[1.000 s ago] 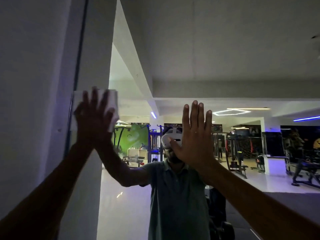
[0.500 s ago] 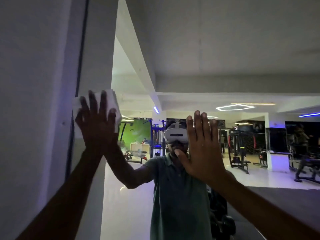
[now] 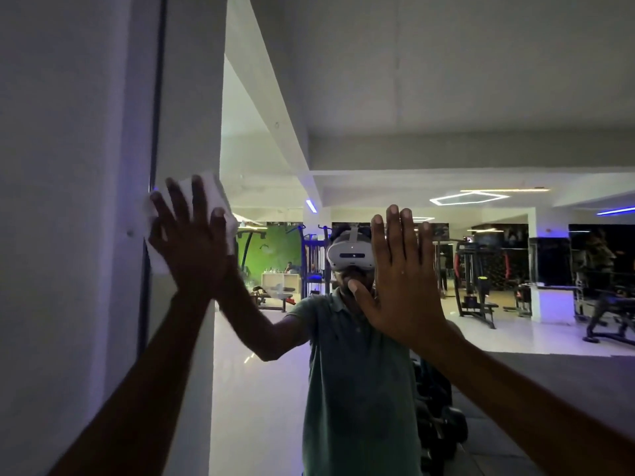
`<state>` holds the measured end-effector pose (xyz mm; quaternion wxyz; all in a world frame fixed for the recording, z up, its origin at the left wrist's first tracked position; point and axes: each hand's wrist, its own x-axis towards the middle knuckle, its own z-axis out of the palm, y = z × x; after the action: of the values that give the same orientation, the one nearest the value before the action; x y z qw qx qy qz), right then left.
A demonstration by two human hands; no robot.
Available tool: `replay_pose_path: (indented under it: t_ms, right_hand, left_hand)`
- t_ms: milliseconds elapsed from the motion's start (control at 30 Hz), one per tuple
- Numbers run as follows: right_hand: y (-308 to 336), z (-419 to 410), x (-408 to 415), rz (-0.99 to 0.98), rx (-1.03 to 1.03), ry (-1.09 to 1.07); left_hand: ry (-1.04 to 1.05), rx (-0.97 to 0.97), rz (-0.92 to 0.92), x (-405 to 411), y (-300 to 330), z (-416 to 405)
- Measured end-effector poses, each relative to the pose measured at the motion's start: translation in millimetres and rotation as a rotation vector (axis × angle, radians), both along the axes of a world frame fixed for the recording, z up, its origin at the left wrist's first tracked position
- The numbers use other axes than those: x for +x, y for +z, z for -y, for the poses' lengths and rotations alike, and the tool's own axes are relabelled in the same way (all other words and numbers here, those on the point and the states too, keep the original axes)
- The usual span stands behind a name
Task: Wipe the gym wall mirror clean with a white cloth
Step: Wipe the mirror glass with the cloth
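Pressing the cloth [image 3: 213, 197] on the mirror [image 3: 446, 97]

At nine o'clock our left hand [image 3: 190, 245] is spread flat over it; our right hand [image 3: 398, 280] is flat, fingers together.

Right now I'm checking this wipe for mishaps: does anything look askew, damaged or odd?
Nothing stands out. The left hand presses the white cloth flat by the mirror's left edge; the right hand rests open on the glass. No cracks show.
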<state>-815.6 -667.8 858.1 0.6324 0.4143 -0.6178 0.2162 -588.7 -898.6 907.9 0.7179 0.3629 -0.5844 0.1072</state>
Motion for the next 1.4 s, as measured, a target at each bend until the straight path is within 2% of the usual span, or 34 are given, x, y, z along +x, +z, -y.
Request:
replay_pose_path:
  t_ms: [33, 67, 133, 167, 200, 233, 267, 367, 433, 467, 500, 600, 633, 667, 700, 800, 867, 933, 1033, 1100, 1167, 1267, 1333, 1367, 1400]
  right_hand:
    - [-0.1, 0.3, 0.4, 0.006, -0.004, 0.000]
    - [-0.7, 1.3, 0.2, 0.007, -0.008, 0.000]
    - [-1.6, 1.3, 0.4, 0.009, -0.006, -0.003]
    - [-1.8, 1.1, 0.1, 0.011, -0.003, -0.002]
    - [-1.7, 1.5, -0.8, 0.010, 0.001, 0.000]
    - [-1.6, 1.3, -1.2, 0.011, 0.002, -0.003]
    - [-1.5, 1.1, -1.7, 0.013, 0.000, -0.008]
    - [-1.4, 0.5, 1.1, 0.024, -0.004, -0.009]
    - [-1.8, 0.4, 3.3, 0.038, 0.005, -0.029]
    - [-1.5, 0.7, 3.4, 0.040, 0.009, -0.038]
    - [-1.8, 0.8, 4.0, 0.043, 0.011, -0.041]
    - [-2.1, -0.5, 3.1, 0.035, 0.020, -0.025]
    - [-2.0, -0.9, 1.6, 0.031, 0.023, -0.016]
    - [-2.1, -1.4, 0.2, 0.030, 0.022, -0.013]
    - [-2.0, -1.4, -0.5, 0.034, 0.021, -0.014]
    - [-3.1, 1.2, 1.1, 0.044, 0.015, -0.020]
    - [-3.1, 1.9, 1.5, 0.048, 0.018, -0.020]
    - [-3.7, 1.8, 4.2, 0.057, 0.017, -0.013]
    - [-10.4, 1.2, 11.3, 0.056, 0.034, -0.032]
    - [-26.8, -0.9, 11.1, 0.025, 0.076, -0.021]
    - [-49.4, -6.3, 6.4, 0.002, 0.111, -0.023]
    - [-77.7, -15.1, 1.1, 0.005, 0.169, -0.060]
    - [-83.5, -15.9, 3.1, 0.016, 0.169, -0.054]
    - [-84.0, -15.3, 5.1, 0.022, 0.163, -0.049]
    - [-84.5, -13.8, 6.3, 0.025, 0.156, -0.044]
  left_hand:
    - [-0.021, 0.027, -0.001, -15.1, -6.8, -20.3]
    - [-0.047, -0.031, 0.101, -31.8, -20.4, -42.5]
    - [-0.073, -0.353, 0.539, -61.3, -63.1, -69.8]
    - [-0.065, -0.483, 0.701, -61.7, -77.5, -68.2]
    - [-0.051, -0.570, 0.743, -53.0, -78.8, -53.9]
    - [-0.024, -0.592, 0.681, -41.9, -72.3, -31.7]
    - [0.006, -0.524, 0.557, -28.8, -62.6, -11.7]
    - [0.053, -0.074, 0.138, 6.9, -37.3, 24.1]
    - [0.008, 0.087, -0.048, -5.1, -37.7, -0.5]
    - [0.006, 0.121, -0.045, -22.3, -42.7, -23.1]
    - [-0.009, 0.094, 0.045, -41.4, -52.2, -49.2]
    - [-0.098, -0.315, 0.552, -77.8, -101.1, -91.7]
    - [-0.102, -0.407, 0.627, -69.9, -103.2, -79.9]
    - [-0.079, -0.435, 0.603, -56.5, -98.5, -59.3]
    - [-0.033, -0.379, 0.502, -41.7, -91.9, -34.9]
    - [0.016, 0.020, 0.087, -0.5, -69.4, 9.7]
    - [-0.003, 0.128, -0.051, -8.3, -70.0, -3.2]
    - [0.018, 0.090, -0.031, -34.5, -84.3, -38.5]
    - [-0.085, -0.196, 0.386, -60.0, -128.8, -77.8]
    - [-0.119, -0.341, 0.548, -46.5, -141.4, -62.4]
    - [-0.046, -0.322, 0.479, -24.7, -136.8, -27.9]
    - [0.029, -0.008, 0.151, -1.0, -121.3, 5.8]
    - [-0.025, 0.205, -0.141, -18.8, -113.6, -19.9]
    - [-0.045, 0.279, -0.204, -36.2, -112.2, -44.0]
    - [-0.057, 0.274, -0.149, -52.4, -114.4, -68.5]
